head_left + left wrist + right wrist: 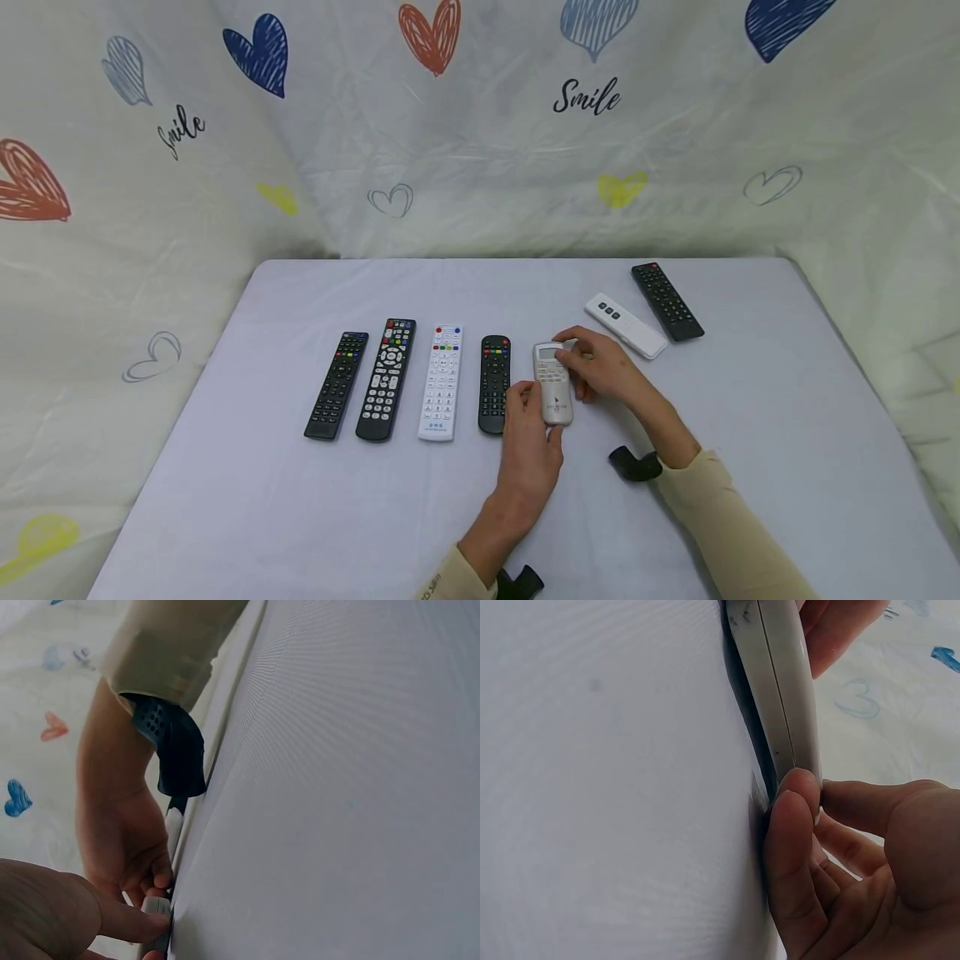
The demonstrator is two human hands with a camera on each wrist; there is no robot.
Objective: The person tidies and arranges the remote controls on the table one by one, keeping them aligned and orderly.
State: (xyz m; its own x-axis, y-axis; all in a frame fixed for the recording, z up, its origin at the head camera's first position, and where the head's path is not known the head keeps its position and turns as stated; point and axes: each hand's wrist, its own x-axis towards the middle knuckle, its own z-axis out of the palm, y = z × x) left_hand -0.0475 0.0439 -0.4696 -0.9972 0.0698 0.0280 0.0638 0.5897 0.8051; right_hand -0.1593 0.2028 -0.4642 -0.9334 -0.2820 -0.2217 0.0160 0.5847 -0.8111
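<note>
A small white air conditioner remote (556, 392) with a grey display lies at the right end of a row of remotes. My left hand (527, 467) grips its lower end, fingers along the left side and thumb at the bottom. At the upper right, my right hand (606, 367) pinches it, thumb by the display. In the right wrist view the remote's side seam (776, 682) shows, low against the white cloth. Just left of it is a black remote with rounded ends (494, 383), close to my left fingers.
Further left lie a white remote (441, 383), a long black remote (386, 379) and a slimmer black one (337, 386). Behind my right hand are a slim white remote (626, 325) and a black remote (667, 302). A heart-printed curtain (487, 142) hangs behind the table (300, 517).
</note>
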